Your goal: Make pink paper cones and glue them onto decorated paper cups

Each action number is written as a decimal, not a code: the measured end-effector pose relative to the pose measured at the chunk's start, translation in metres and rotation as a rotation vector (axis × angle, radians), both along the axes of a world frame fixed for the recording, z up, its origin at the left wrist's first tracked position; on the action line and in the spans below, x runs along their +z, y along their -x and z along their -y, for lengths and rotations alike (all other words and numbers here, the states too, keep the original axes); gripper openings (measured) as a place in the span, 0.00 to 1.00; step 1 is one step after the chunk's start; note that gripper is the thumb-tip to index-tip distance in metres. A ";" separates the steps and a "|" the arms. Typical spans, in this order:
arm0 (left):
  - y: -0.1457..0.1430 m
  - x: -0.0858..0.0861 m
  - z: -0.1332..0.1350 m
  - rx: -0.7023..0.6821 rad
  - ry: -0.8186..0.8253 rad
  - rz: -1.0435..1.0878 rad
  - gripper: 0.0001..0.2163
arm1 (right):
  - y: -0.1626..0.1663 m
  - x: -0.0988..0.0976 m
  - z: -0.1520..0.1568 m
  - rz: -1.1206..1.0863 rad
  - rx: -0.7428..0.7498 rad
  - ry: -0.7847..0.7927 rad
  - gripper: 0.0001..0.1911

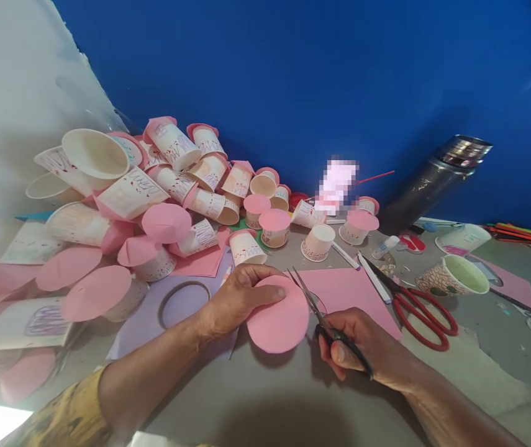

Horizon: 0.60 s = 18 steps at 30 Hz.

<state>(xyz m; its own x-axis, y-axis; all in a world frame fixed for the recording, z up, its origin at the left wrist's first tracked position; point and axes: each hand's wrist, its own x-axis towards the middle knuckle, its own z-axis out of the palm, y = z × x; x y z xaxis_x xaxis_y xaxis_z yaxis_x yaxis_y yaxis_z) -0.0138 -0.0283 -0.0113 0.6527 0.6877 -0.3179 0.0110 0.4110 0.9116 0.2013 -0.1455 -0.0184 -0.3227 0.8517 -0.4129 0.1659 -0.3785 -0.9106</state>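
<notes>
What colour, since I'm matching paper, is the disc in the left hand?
The disc is pink; it shows best in the head view.

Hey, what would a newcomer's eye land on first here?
Probably the heap of mostly pink-topped paper cups at left, in front of the blue wall. Next, front and centre, the left hand holds a pink paper disc, and the right hand holds black-handled scissors near its edge. Red-handled scissors lie to the right.

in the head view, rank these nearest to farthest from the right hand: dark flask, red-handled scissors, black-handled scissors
1. Black-handled scissors: held in the right hand.
2. Red-handled scissors: beyond the hand, to its right.
3. Dark flask: at the back right, against the blue backdrop.
</notes>
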 end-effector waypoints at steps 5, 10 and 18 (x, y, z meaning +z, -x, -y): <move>0.000 0.003 0.001 0.011 -0.025 -0.012 0.13 | -0.002 -0.001 0.001 -0.007 -0.012 0.008 0.38; 0.001 0.003 0.001 0.010 -0.042 -0.037 0.14 | -0.001 0.001 0.001 0.011 -0.010 0.009 0.38; 0.002 0.003 -0.001 -0.005 -0.058 -0.014 0.13 | -0.002 -0.001 0.002 0.009 -0.009 -0.006 0.36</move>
